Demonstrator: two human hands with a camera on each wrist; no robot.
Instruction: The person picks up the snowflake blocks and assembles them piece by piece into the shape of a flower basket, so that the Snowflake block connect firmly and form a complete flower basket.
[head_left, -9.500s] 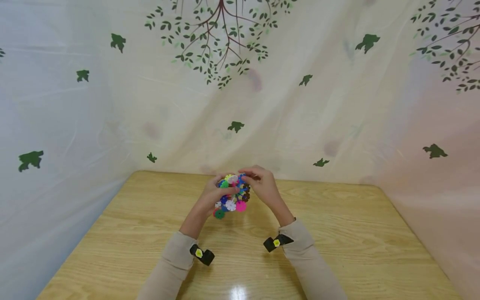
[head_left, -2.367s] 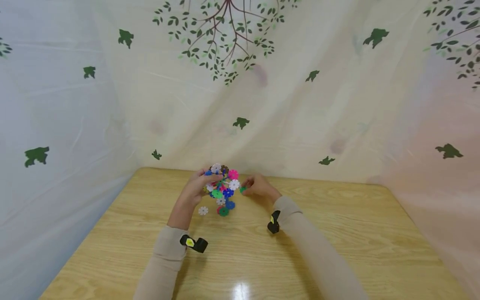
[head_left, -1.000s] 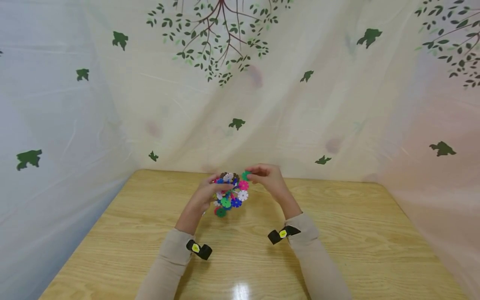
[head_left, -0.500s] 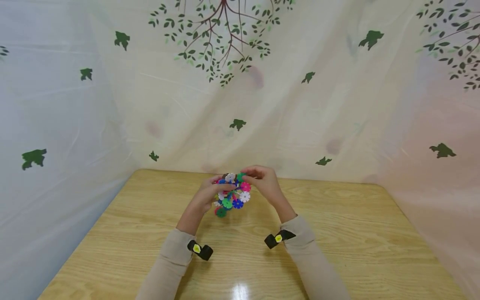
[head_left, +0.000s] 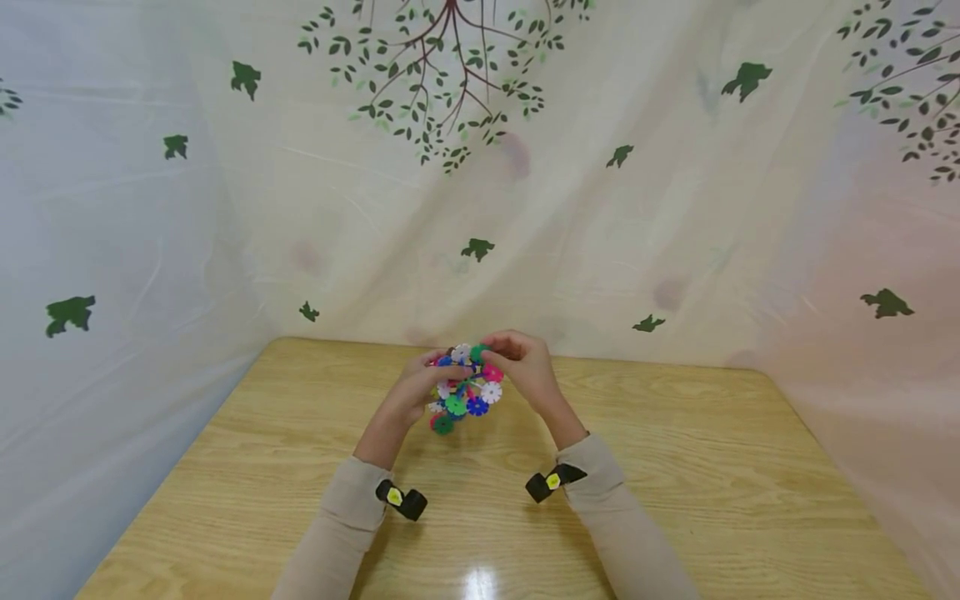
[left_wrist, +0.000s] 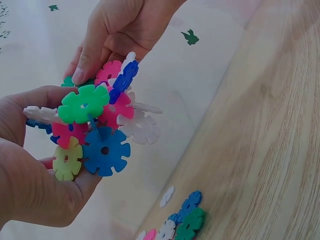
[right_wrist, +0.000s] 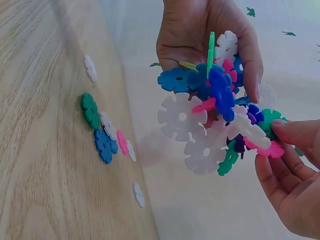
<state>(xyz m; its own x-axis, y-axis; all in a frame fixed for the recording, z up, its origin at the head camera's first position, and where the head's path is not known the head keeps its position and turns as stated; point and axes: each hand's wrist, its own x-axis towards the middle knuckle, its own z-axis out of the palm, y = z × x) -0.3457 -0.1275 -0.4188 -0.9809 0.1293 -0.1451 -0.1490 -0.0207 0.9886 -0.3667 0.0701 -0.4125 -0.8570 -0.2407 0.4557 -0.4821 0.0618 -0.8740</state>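
A cluster of interlocking plastic snowflake discs [left_wrist: 95,155], in blue, pink, white, green and yellow, is held up off the table. My left hand [head_left: 411,390] grips it from the left, thumb across the near side in the head view. At the cluster's upper right, my right hand [head_left: 529,371] pinches a dark green disc [right_wrist: 269,119] between thumb and fingers. That disc sits against the cluster beside a pink disc [right_wrist: 267,150]; the fingers hide part of it. Two large whitish discs [right_wrist: 170,117] face the right wrist camera.
Loose discs lie on the wooden table [head_left: 675,467] beneath the cluster, among them a green disc [right_wrist: 90,112], a blue disc [right_wrist: 102,150] and several white ones, one white disc [right_wrist: 138,195] apart. A printed cloth [head_left: 360,250] hangs behind the table's far edge.
My right hand took the green disc from low by the table, raised it beside the cluster, then brought it left against the cluster's edge. My left hand kept its grip while the cluster turned.
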